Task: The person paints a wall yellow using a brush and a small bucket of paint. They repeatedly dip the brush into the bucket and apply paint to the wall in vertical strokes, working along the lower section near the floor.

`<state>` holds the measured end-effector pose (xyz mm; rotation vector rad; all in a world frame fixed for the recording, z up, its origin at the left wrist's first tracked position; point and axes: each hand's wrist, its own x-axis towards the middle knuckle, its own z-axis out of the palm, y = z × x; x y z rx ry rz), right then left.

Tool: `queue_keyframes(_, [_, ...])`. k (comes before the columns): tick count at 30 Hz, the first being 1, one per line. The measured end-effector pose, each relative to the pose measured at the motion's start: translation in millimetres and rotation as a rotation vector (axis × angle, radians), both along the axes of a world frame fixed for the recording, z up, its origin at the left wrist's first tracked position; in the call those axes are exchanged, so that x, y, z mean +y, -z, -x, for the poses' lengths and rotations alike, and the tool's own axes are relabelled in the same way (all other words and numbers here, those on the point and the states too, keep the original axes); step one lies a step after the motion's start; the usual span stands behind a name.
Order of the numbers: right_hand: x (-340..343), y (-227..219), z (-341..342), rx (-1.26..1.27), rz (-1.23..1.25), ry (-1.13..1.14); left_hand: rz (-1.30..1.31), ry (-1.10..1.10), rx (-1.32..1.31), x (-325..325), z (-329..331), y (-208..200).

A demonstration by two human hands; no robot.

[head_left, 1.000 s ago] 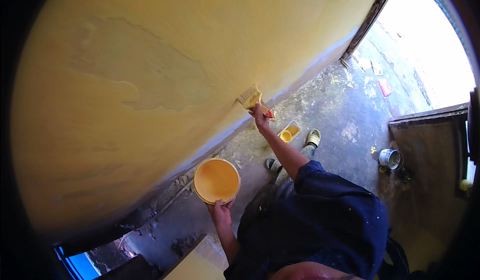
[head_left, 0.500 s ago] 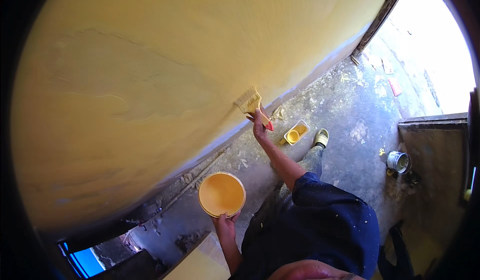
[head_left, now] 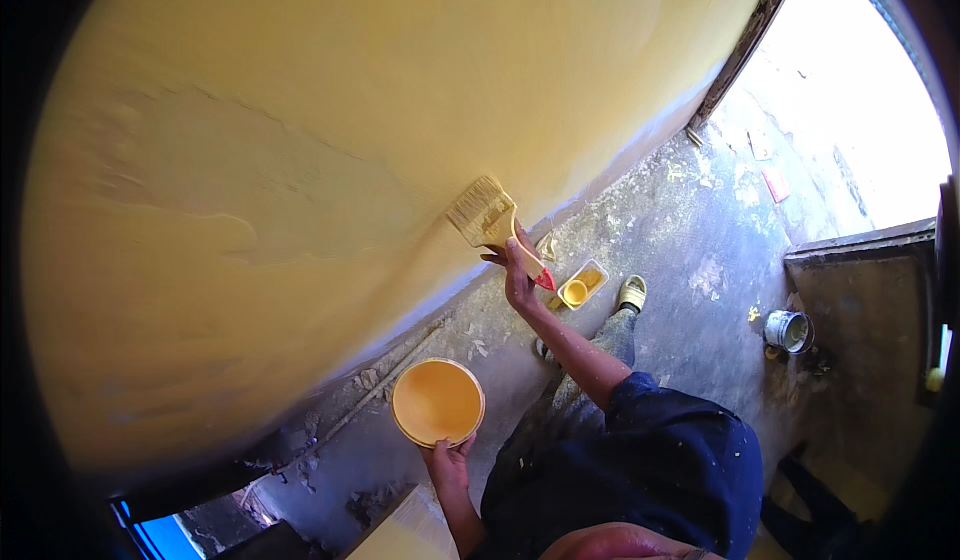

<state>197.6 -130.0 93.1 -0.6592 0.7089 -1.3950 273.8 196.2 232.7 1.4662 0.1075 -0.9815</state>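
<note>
My right hand (head_left: 519,275) is closed round the handle of a wide paintbrush (head_left: 484,212), its bristles coated yellow and its handle tip red. The brush is at the yellow wall (head_left: 250,160); whether the bristles touch it I cannot tell. Lower down, my left hand (head_left: 449,462) grips the near rim of a round paint bucket (head_left: 438,402), thumb over the edge. The bucket's inside is yellow-orange, and its open top faces up toward me.
A clear rectangular tub (head_left: 594,277) with a small yellow cup (head_left: 575,292) sits on the floor near my sandalled foot (head_left: 632,292). A paint-smeared metal can (head_left: 789,331) lies tipped by the low wall at right. Along the wall's base runs a thin pipe (head_left: 372,392).
The paintbrush has shifted slightly left and turned, showing more of its broad face. The bucket in my left hand has moved a little. Both hands keep their holds.
</note>
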Motion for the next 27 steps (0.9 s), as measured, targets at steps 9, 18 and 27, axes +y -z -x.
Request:
queue_keyframes(9, [-46,25,16,-0.057,-0.130,0.012,0.098,0.117,0.073,-28,3,1])
queue_keyframes(18, [-56,74,33,0.139,-0.334,0.033,0.076,0.137,0.015,-55,11,-1])
queue_keyframes(27, [-68,26,56,0.004,0.037,-0.019,0.035,0.172,0.001,-75,21,-10])
